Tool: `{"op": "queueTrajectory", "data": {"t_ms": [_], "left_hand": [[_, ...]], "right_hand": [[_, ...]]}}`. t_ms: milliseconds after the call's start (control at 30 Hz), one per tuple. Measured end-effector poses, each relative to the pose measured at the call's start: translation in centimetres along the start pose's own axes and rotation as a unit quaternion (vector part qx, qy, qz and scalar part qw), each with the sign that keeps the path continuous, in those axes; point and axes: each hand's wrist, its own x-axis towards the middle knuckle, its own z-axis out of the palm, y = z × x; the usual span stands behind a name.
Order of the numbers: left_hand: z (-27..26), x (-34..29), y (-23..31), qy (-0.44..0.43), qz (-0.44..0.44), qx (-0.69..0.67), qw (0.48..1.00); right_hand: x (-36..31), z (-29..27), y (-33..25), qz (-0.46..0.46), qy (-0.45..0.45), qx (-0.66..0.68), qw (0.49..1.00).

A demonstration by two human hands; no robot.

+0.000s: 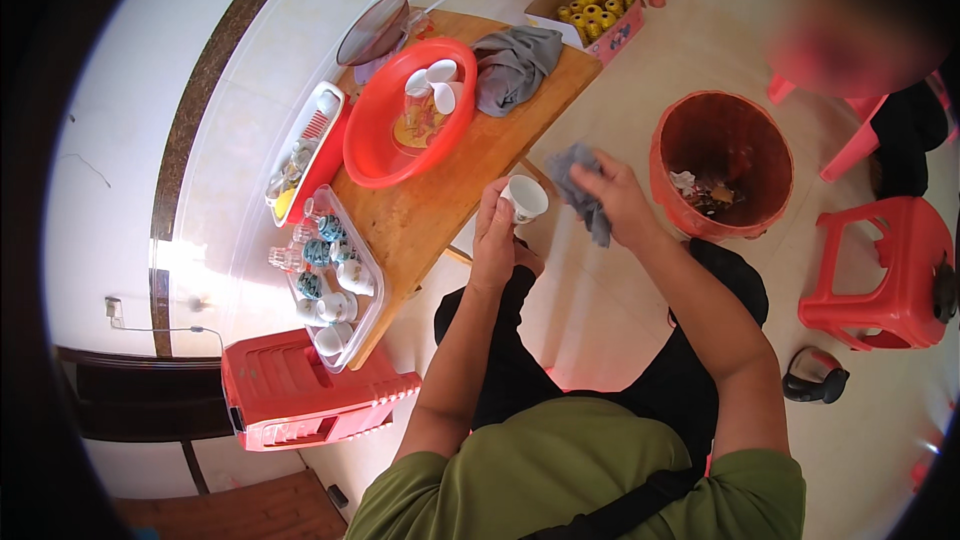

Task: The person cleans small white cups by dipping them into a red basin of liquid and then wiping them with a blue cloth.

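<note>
A small white cup [527, 200] is gripped in my left hand [492, 230], its mouth tilted up toward me. Just to the right, my right hand [615, 198] is closed on a crumpled grey cloth [580, 190], held apart from the cup. Both hands are in front of my lap, beside the wooden table [420, 210]. On the table a red basin [365, 165] contains several white cups [443, 83] and what looks like a clear glass. Near it lies a larger grey cloth [515, 65].
A clear tray [372, 312] with cups and glasses stands at the table's left edge, near a red-and-white container [325, 162]. On the floor are a red bin [720, 155] with rubbish, a red stool [880, 270], a kettle [815, 375], a box [625, 35] and a red crate [300, 385].
</note>
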Motion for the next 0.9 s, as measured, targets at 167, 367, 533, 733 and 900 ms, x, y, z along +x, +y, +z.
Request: {"op": "queueTrajectory", "data": {"t_ms": [167, 367, 533, 733, 900], "left_hand": [[0.0, 0.2, -1.7, 0.1, -0.026, 0.113, 0.988], [2.1, 0.1, 1.1, 0.124, 0.035, 0.286, 0.949], [0.8, -0.3, 2.0, 0.074, 0.207, 0.436, 0.873], [1.7, 0.4, 1.7, 0.099, 0.104, 0.333, 0.932], [0.7, 0.5, 1.4, 0.146, -0.174, 0.006, 0.974]], "right_hand": [[-0.8, 2.9, 2.5, -0.288, -0.048, -0.35, 0.89], [-1.6, 2.8, 3.4, -0.23, -0.117, -0.35, 0.9], [-3.3, 4.4, -0.3, 0.13, -0.105, 0.04, 0.985], [-2.4, 3.6, 2.2, -0.196, -0.106, -0.296, 0.929], [-1.4, 2.6, 2.3, -0.393, -0.131, -0.6, 0.685]]}}
